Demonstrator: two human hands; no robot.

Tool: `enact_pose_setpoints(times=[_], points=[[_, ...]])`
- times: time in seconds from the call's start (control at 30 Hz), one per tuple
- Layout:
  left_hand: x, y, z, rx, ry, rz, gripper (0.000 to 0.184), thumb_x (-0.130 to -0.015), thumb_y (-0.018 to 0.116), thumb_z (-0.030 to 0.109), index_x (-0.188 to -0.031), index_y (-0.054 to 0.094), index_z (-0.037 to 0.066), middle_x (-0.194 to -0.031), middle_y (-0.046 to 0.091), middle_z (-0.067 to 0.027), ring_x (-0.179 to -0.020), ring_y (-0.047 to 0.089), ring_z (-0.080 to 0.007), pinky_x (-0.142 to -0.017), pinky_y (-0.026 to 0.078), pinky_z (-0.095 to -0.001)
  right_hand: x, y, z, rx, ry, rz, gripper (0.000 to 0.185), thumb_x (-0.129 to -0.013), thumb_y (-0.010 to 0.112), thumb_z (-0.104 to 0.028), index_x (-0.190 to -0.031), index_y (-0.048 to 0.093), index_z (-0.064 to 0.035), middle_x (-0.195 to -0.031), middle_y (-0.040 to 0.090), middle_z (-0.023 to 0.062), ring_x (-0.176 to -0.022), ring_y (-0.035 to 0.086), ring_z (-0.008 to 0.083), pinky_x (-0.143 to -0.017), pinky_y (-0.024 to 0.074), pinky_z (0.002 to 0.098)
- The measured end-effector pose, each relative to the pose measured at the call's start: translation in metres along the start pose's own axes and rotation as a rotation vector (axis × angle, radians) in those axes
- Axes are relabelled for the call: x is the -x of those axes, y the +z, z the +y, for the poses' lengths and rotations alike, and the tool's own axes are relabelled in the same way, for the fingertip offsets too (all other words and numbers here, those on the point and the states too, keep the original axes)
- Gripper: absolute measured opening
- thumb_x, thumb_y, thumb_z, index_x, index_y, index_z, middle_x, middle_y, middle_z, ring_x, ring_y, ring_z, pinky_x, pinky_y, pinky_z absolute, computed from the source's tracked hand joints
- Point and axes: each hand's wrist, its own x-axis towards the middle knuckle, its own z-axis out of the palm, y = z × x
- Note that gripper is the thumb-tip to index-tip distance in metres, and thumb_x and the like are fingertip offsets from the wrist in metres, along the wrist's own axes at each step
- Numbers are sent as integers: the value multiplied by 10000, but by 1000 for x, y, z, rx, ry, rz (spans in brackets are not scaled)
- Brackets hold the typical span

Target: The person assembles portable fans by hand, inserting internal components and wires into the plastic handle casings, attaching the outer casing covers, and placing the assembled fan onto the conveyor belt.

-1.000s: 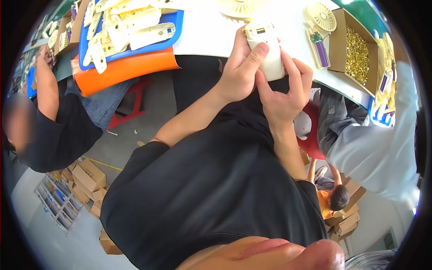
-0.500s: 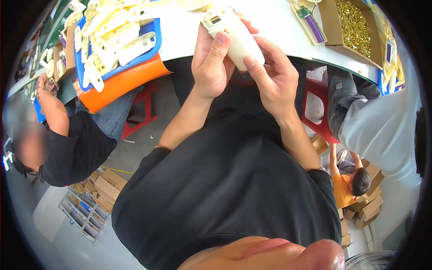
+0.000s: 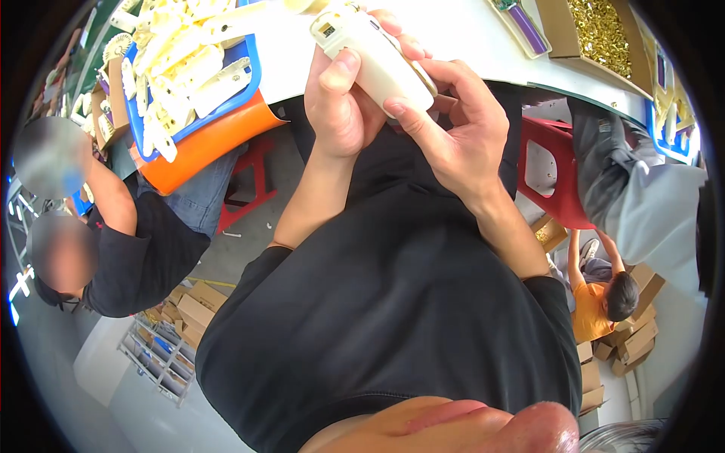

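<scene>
A cream plastic device casing [image 3: 381, 69], rounded and elongated, is held above the front edge of the white table. Near its far end is a small dark rectangular opening. My left hand [image 3: 338, 109] grips its left side, thumb on the upper face and the other fingers partly hidden behind it. At the near end, my right hand [image 3: 467, 128] is closed on the casing with thumb and fingers. A seam with a darker gap runs along the casing's right side, facing my right hand.
A blue tray [image 3: 253, 72] heaped with cream plastic parts [image 3: 185, 53] stands left on an orange sheet [image 3: 204, 158]. Right are a casing half with a purple cylinder [image 3: 526, 30] and a cardboard box [image 3: 563, 34] of brass-coloured pieces [image 3: 602, 34]. Co-workers sit on both sides.
The casing has shifted left and rolled, so its right side seam now shows. My right fingers have opened out somewhat along that side. The whole view has shifted slightly.
</scene>
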Motion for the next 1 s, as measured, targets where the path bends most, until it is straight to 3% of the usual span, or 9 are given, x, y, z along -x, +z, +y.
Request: enact_pose_setpoints(times=[0.13, 0.3, 0.4, 0.47, 0.53, 0.7, 0.8, 0.9, 1.0], points=[[1, 2, 2, 28, -75, -2, 520, -898, 630, 218, -1353, 424, 72, -1202, 527, -93, -1089, 629, -269, -994, 540, -470, -2, -2, -3, 150, -98, -3, 462, -765, 923, -159, -1109, 680, 32, -956, 705, 97, -801, 719, 149, -643, 622, 255], [0, 9, 1, 60, -71, -13, 496, -943, 647, 197, -1370, 440, 51, -1195, 552, -83, -1094, 628, -241, -994, 534, -423, -7, -6, -3, 350, -278, 8, 473, -768, 919, -189, -1130, 695, 18, -935, 718, 96, -782, 724, 164, -646, 627, 266], [-2, -4, -3, -111, -27, 10, 386, -959, 499, 123, -1320, 446, -4, -1194, 581, -170, -1048, 677, -305, -852, 604, -432, -4, -5, -2, 281, -144, 14, 457, -788, 902, -173, -1150, 695, 14, -959, 729, 99, -785, 725, 171, -662, 629, 264], [-3, -6, -3, -185, -59, 66, 392, -955, 525, 65, -1328, 422, 4, -1195, 589, -164, -1057, 659, -264, -867, 592, -401, -4, -6, 15, 144, -56, 20, 426, -848, 846, -99, -1219, 682, 28, -1125, 748, 108, -866, 725, 149, -670, 623, 272], [-10, -17, -15, -207, -105, 67, 392, -964, 546, 68, -1324, 404, 6, -1168, 600, -158, -1046, 653, -237, -858, 584, -385, -6, -10, 24, -8, 274, 4, 392, -908, 788, -66, -1257, 660, 58, -1194, 736, 107, -917, 711, 139, -726, 617, 271], [-19, -24, -40, -236, -21, 69, 386, -1012, 560, 72, -1349, 384, 3, -1212, 597, -136, -1094, 642, -219, -929, 554, -379, -17, -26, 42, 32, 334, -55, 330, -983, 708, -62, -1278, 650, 74, -961, 718, 76, -797, 659, 84, -682, 544, 226], [-22, -25, -37, -254, -29, 64, 384, -1020, 554, 86, -1349, 374, 3, -1221, 591, -127, -1105, 639, -214, -939, 553, -379, -27, -29, 35, 84, 370, -107, 342, -980, 716, -83, -1283, 650, 63, -991, 706, 72, -797, 648, 89, -656, 547, 217], [-23, -30, -33, -314, -9, 50, 391, -1037, 564, 105, -1355, 365, -5, -1242, 591, -124, -1130, 634, -202, -967, 552, -358, -38, -25, 26, 239, 368, -97, 416, -949, 740, -84, -1332, 624, 31, -1110, 689, 97, -899, 649, 113, -644, 567, 244], [-26, -31, -27, -261, -10, 70, 409, -1046, 569, 113, -1375, 358, -7, -1272, 588, -134, -1178, 617, -204, -998, 537, -360, -38, -13, 28, 429, 74, -149, 495, -910, 761, -70, -1367, 589, 17, -1217, 648, 129, -948, 658, 157, -637, 573, 262]])
